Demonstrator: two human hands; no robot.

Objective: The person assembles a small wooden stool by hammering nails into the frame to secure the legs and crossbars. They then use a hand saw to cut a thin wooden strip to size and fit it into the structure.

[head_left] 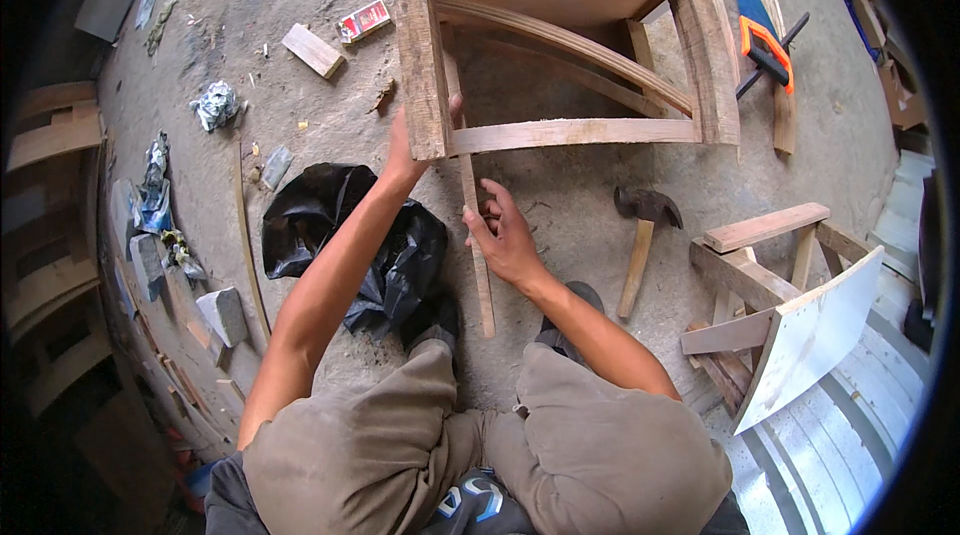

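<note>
The frame (575, 132) is joined; the strip (484, 295) beside its left post (420, 65) seems not yet fixed. The post is clasped by the left hand (402, 150); the right hand's (510, 243) pinch cannot be judged.

no wording can be read with certainty. fine print is carried by the small red-and-white carton (364, 22) lying on the concrete floor (300, 105); its marks are too small to be resolved. a white-and-blue graphic is borne by the dark garment (480, 500) at the lower edge, between the trousered thighs; it is partly cut off, and whether letters are included cannot be told. blue colouring is seen on the crumpled silvery wrapper (153, 190) at far left, lettering not resolved.
</note>
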